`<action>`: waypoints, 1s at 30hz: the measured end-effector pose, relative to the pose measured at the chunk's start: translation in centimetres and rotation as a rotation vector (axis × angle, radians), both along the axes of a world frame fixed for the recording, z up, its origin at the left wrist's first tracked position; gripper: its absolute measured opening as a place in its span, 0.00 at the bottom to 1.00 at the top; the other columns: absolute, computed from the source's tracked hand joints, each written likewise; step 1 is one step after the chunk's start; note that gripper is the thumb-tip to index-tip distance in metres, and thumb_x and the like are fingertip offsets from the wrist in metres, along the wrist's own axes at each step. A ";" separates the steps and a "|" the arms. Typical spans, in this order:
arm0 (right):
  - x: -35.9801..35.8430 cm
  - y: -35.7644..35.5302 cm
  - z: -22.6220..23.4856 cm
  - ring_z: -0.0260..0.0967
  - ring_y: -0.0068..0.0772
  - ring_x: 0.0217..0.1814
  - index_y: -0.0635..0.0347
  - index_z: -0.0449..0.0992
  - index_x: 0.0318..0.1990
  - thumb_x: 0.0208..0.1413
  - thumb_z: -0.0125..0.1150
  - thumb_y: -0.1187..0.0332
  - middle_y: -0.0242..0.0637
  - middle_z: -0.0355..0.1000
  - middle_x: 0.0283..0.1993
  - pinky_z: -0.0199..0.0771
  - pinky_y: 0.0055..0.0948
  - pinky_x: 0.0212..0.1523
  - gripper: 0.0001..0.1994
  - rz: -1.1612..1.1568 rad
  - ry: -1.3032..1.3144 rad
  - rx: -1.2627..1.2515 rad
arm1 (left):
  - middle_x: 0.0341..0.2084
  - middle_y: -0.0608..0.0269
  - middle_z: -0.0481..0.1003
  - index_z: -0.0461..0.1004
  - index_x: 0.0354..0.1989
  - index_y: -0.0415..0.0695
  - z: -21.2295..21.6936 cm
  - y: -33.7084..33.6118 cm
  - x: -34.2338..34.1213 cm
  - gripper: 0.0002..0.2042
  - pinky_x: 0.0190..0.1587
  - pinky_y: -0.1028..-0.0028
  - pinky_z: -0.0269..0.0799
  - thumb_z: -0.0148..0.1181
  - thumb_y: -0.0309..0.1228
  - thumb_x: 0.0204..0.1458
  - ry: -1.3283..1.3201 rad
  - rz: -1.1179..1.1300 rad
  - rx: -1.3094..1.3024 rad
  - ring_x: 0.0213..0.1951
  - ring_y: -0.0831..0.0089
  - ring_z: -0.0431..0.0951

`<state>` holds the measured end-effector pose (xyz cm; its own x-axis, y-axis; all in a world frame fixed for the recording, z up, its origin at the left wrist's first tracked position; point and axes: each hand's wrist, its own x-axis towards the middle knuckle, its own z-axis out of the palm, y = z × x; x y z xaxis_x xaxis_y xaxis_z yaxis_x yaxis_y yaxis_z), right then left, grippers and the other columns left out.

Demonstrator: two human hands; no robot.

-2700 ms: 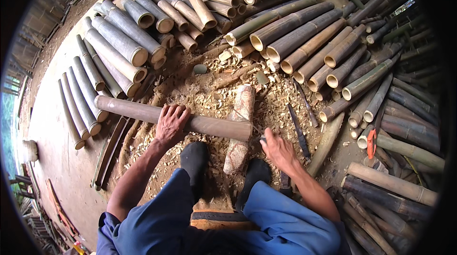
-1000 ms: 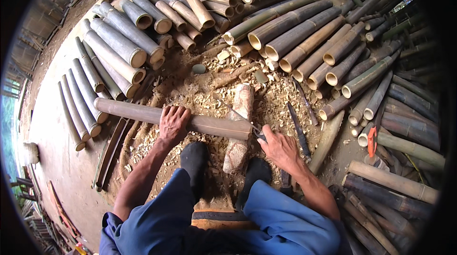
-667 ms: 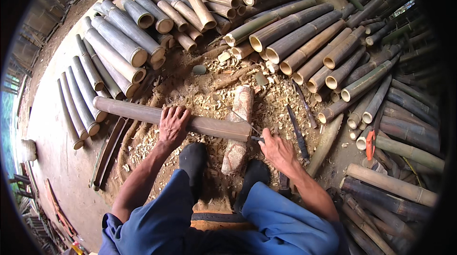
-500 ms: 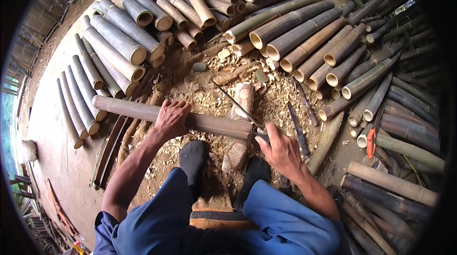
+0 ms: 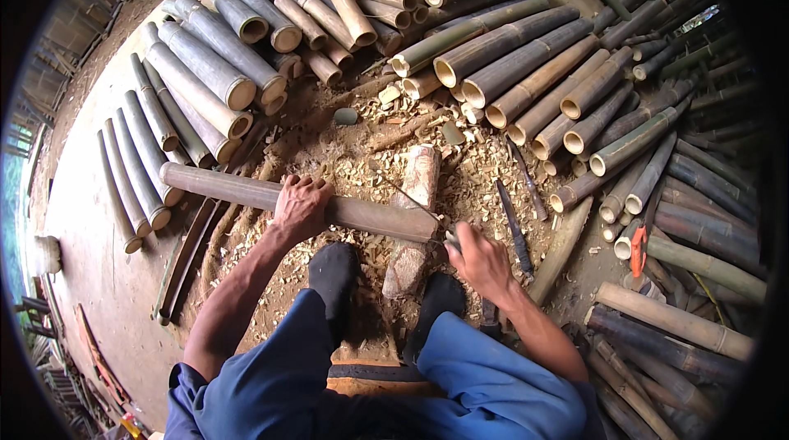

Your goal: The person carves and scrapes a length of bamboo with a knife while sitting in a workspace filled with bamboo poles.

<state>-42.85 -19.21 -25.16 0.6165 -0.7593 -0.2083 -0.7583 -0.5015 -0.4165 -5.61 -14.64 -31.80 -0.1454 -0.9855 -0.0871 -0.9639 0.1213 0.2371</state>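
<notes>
A length of brown bamboo (image 5: 378, 217) lies slantwise before me, its right end resting on a short wooden block (image 5: 421, 173). My left hand (image 5: 302, 205) is wrapped over the bamboo near its middle. Just beyond its right end, my right hand (image 5: 479, 258) is closed on the handle of a long, thin-bladed knife (image 5: 411, 200). The blade points away to the far left and passes by the bamboo's end; whether the edge touches it I cannot tell. My fingers hide most of the handle. Both feet, in dark socks, stand on either side of the block.
Pale shavings (image 5: 472, 177) cover the ground. Another dark knife (image 5: 514, 226) lies to the right of the block. Cut bamboo lengths (image 5: 205, 62) are stacked at far left, with more bamboo tubes (image 5: 526, 62) at far right. An orange-handled tool (image 5: 638, 251) leans among the right-hand bamboo.
The knife has turned in my right hand, so its blade looks shorter and its tip sits lower. My left hand keeps its hold, and the bamboo has shifted very slightly right.
</notes>
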 end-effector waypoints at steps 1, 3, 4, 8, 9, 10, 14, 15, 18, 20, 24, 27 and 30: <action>0.2 -0.2 -2.0 0.77 0.55 0.28 0.66 0.66 0.50 0.63 0.62 0.69 0.53 0.74 0.28 0.76 0.48 0.27 0.14 -0.019 0.186 0.169 | 0.35 0.60 0.78 0.74 0.34 0.47 1.0 1.1 1.2 0.17 0.52 0.58 0.66 0.73 0.36 0.36 -0.035 0.022 0.002 0.44 0.59 0.79; -0.2 -0.8 -0.6 0.77 0.57 0.25 0.65 0.65 0.48 0.64 0.61 0.66 0.54 0.76 0.28 0.76 0.49 0.25 0.14 0.007 0.111 -0.005 | 0.35 0.59 0.77 0.74 0.34 0.47 0.6 0.9 0.3 0.17 0.52 0.58 0.67 0.72 0.36 0.37 -0.013 0.006 -0.003 0.44 0.58 0.78; 0.7 -0.8 1.3 0.77 0.57 0.24 0.64 0.64 0.47 0.65 0.60 0.65 0.54 0.76 0.28 0.76 0.49 0.24 0.14 0.002 0.123 0.027 | 0.35 0.59 0.77 0.74 0.35 0.46 0.7 0.8 0.2 0.17 0.52 0.58 0.67 0.72 0.35 0.37 -0.012 0.006 -0.008 0.45 0.58 0.78; 2.7 0.8 4.6 0.76 0.56 0.24 0.64 0.66 0.48 0.65 0.61 0.64 0.54 0.76 0.29 0.77 0.51 0.24 0.15 0.034 -0.266 -0.146 | 0.36 0.58 0.77 0.74 0.37 0.46 0.7 1.1 0.8 0.16 0.53 0.58 0.67 0.71 0.34 0.40 -0.048 0.031 -0.042 0.46 0.59 0.78; 2.8 0.8 4.7 0.76 0.55 0.24 0.64 0.66 0.48 0.65 0.61 0.64 0.53 0.75 0.29 0.77 0.51 0.24 0.15 0.038 -0.397 -0.204 | 0.37 0.58 0.77 0.74 0.37 0.46 0.7 1.2 0.6 0.16 0.54 0.58 0.67 0.70 0.34 0.40 -0.050 0.034 -0.055 0.46 0.59 0.77; 2.0 0.5 2.7 0.76 0.51 0.23 0.63 0.67 0.46 0.65 0.62 0.65 0.51 0.74 0.27 0.77 0.46 0.23 0.13 0.099 -0.474 -0.294 | 0.37 0.57 0.77 0.75 0.38 0.45 0.7 1.3 0.5 0.16 0.55 0.58 0.66 0.69 0.33 0.41 -0.045 0.028 -0.076 0.47 0.59 0.77; 0.4 -0.4 -0.6 0.77 0.49 0.25 0.63 0.66 0.43 0.65 0.62 0.65 0.50 0.73 0.25 0.75 0.46 0.22 0.13 0.064 0.124 0.023 | 0.38 0.57 0.76 0.74 0.40 0.45 0.8 1.1 0.3 0.15 0.56 0.57 0.66 0.67 0.30 0.42 -0.042 0.018 -0.095 0.49 0.58 0.77; 1.1 -0.2 0.8 0.77 0.49 0.25 0.63 0.66 0.44 0.65 0.62 0.65 0.51 0.73 0.26 0.75 0.46 0.22 0.13 0.067 0.071 -0.025 | 0.38 0.57 0.76 0.74 0.40 0.45 0.6 1.5 0.3 0.15 0.57 0.57 0.66 0.67 0.30 0.42 -0.035 0.026 -0.093 0.49 0.58 0.76; 3.5 0.2 5.0 0.77 0.51 0.25 0.63 0.66 0.44 0.64 0.63 0.65 0.51 0.75 0.30 0.76 0.47 0.24 0.13 0.028 -0.143 -0.095 | 0.38 0.57 0.76 0.74 0.40 0.46 -0.1 2.1 0.6 0.16 0.57 0.58 0.66 0.67 0.32 0.42 -0.041 0.032 -0.146 0.47 0.59 0.76; 3.4 0.5 4.8 0.77 0.51 0.25 0.63 0.67 0.45 0.64 0.63 0.66 0.50 0.75 0.32 0.77 0.47 0.24 0.13 0.065 -0.349 -0.191 | 0.37 0.58 0.75 0.74 0.40 0.47 -0.7 2.1 0.7 0.18 0.55 0.58 0.66 0.70 0.35 0.40 -0.065 0.024 -0.202 0.46 0.60 0.76; 0.5 -0.1 0.1 0.76 0.48 0.24 0.64 0.67 0.44 0.63 0.63 0.69 0.51 0.75 0.33 0.78 0.45 0.23 0.11 0.019 0.029 0.071 | 0.36 0.59 0.75 0.74 0.40 0.47 -0.7 1.4 0.1 0.20 0.53 0.59 0.67 0.73 0.37 0.39 -0.053 0.007 -0.256 0.45 0.59 0.76; 1.9 -0.4 1.6 0.76 0.47 0.23 0.63 0.66 0.44 0.64 0.63 0.69 0.51 0.74 0.31 0.77 0.44 0.22 0.12 0.057 0.111 0.021 | 0.36 0.59 0.75 0.74 0.40 0.47 -0.7 1.9 0.6 0.19 0.53 0.59 0.67 0.72 0.36 0.38 -0.073 0.005 -0.253 0.45 0.59 0.76; 3.8 -0.1 5.5 0.76 0.47 0.23 0.63 0.66 0.45 0.64 0.63 0.69 0.50 0.74 0.29 0.77 0.43 0.22 0.12 0.079 -0.181 -0.129 | 0.37 0.60 0.75 0.74 0.41 0.48 -0.9 2.2 0.7 0.20 0.54 0.59 0.67 0.71 0.35 0.38 -0.080 0.020 -0.294 0.45 0.60 0.76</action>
